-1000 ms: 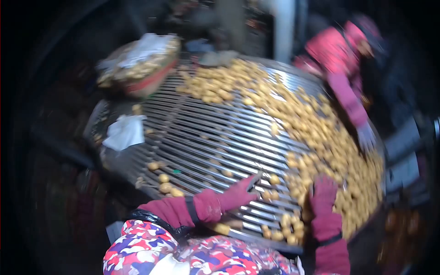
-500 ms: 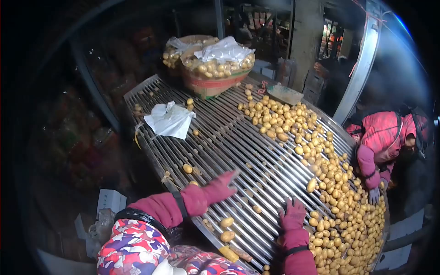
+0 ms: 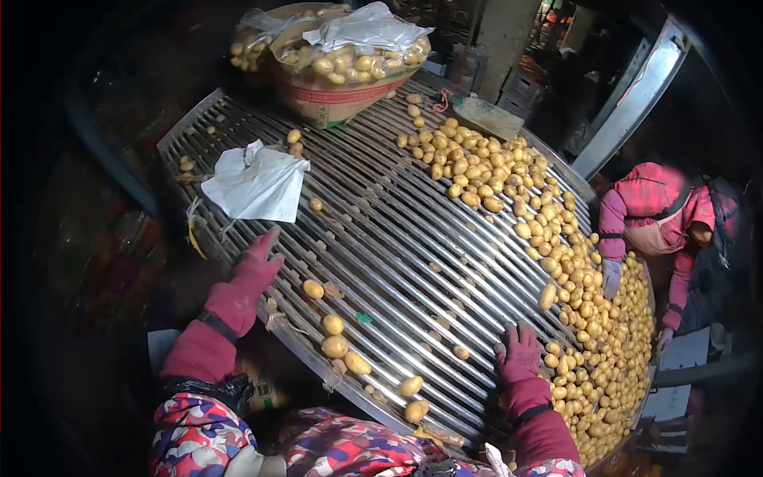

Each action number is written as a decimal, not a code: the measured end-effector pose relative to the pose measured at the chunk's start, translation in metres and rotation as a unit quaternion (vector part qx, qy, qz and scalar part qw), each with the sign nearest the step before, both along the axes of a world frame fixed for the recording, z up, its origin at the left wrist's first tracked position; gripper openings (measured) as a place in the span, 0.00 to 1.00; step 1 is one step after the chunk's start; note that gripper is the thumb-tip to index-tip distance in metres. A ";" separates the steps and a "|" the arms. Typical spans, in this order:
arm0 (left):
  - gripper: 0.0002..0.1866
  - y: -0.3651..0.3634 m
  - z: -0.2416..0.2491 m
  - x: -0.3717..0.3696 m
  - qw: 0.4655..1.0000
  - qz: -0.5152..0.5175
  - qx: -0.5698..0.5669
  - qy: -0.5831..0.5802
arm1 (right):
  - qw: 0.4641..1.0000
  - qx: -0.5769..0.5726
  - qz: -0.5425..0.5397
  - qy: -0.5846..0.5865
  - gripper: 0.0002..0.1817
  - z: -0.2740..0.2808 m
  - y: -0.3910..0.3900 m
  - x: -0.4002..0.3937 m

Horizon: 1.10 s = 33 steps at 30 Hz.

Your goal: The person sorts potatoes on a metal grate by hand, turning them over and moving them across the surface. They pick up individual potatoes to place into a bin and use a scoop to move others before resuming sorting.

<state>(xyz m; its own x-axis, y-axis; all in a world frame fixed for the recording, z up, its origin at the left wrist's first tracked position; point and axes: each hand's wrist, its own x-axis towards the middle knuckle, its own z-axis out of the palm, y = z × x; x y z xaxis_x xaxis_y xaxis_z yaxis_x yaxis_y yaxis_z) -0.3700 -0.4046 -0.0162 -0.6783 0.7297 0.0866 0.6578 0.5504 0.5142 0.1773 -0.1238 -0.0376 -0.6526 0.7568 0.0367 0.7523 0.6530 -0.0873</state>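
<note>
My left hand (image 3: 256, 266), in a dark pink glove, hovers at the near left edge of the metal bar table (image 3: 405, 254) with its fingers apart and nothing in them. Closest to it are a single potato (image 3: 313, 288) and a white plastic sheet (image 3: 258, 187). My right hand (image 3: 520, 355), gloved alike, lies with spread fingers over the bars beside the big heap of potatoes (image 3: 588, 318). It holds nothing that I can see. A small potato (image 3: 461, 352) lies to its left. Several loose potatoes (image 3: 335, 347) line the near edge.
A box of bagged potatoes (image 3: 350, 79) stands at the far end, another behind it. A metal scoop or tray (image 3: 486, 118) rests by the far rim. Across the heap, a person in pink (image 3: 656, 207) has a gloved hand (image 3: 611, 278) on the potatoes. A metal post (image 3: 636, 95) rises behind.
My left hand has swung left, from over the bars to the table's near left edge. My right hand stays near the heap. The camera view has shifted, and more loose potatoes show.
</note>
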 end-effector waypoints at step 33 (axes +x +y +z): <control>0.35 0.475 -0.083 0.065 0.987 0.017 0.146 0.069 | 0.995 -0.003 -0.063 0.078 0.29 0.003 -0.009 -0.022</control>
<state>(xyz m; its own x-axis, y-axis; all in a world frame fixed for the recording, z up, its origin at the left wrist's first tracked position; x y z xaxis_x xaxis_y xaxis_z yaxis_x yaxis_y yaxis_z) -0.3054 0.0701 -0.0994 -0.6692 0.6368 0.3830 0.7164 0.4161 0.5601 0.1551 -0.1325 -0.0346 -0.5397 0.8326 0.1248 0.8048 0.5537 -0.2138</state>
